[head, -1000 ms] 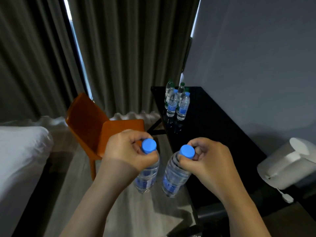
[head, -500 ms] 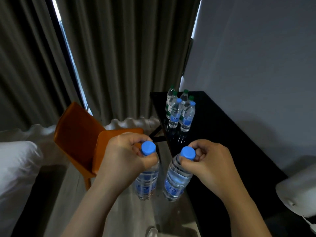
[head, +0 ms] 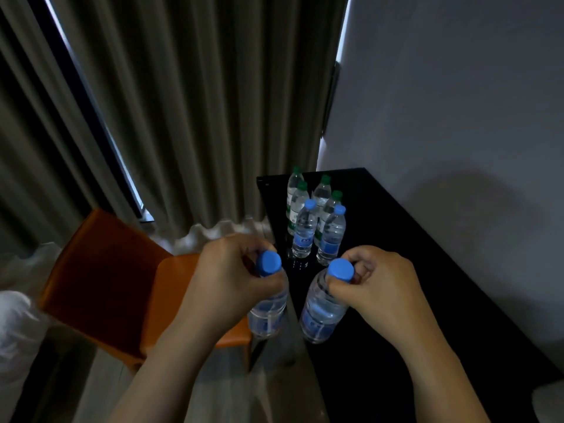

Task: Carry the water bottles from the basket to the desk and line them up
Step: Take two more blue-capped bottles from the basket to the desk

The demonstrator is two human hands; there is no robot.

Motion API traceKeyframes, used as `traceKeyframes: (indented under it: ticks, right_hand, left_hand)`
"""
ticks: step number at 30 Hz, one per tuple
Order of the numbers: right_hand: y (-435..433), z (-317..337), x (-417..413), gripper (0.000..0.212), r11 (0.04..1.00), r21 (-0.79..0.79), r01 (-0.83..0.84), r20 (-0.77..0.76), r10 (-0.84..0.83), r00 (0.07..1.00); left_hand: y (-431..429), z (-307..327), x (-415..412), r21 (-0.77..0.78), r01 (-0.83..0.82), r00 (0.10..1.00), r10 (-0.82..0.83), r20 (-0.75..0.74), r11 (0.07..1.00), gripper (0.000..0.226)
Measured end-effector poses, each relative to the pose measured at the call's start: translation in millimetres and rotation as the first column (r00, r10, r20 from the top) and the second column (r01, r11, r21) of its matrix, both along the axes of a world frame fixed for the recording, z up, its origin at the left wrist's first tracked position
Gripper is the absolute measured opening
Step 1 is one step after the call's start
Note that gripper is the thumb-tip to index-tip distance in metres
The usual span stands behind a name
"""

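The left hand (head: 225, 279) grips the neck of the left bottle (head: 268, 312) just under its blue cap, with the fingers (head: 270, 284) clenched round it. The bottle hangs down by the table's (head: 412, 270) left edge. The right hand (head: 378, 285) holds the right bottle (head: 323, 312) the same way, its fingers (head: 338, 289) curled round the neck below the blue cap. This bottle tilts slightly, base toward 7 o'clock, over the black top. Whether its base touches the surface is hard to tell in the dim light. The two held bottles are just beside each other and apart.

At 12 o'clock from the hands, a group of standing bottles (head: 314, 221) sits upright near the table's far end. Two at the front have blue caps and four behind have green caps. An orange chair (head: 100, 270) stands at 9 o'clock from the left hand. Grey curtains (head: 198, 102) hang beyond it, and a plain wall (head: 457, 87) runs along the table's right side.
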State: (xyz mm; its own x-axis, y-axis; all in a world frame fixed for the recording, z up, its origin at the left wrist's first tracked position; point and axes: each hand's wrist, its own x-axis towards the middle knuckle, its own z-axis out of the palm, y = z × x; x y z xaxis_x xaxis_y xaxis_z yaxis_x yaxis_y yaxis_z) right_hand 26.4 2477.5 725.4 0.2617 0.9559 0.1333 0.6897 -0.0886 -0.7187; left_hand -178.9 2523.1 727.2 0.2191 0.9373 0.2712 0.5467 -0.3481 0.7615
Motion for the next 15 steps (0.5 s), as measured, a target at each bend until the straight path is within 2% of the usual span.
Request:
traceKeyframes:
  ticks: [15]
  right_hand:
    - [57.6,-46.4,67.4,0.022,0.978,-0.109,0.177,-0.077,-0.186,0.98]
  left_hand:
    - [126.0,-51.7,87.4,-0.175,0.289,0.957,-0.287,0.04,0.941,0.025]
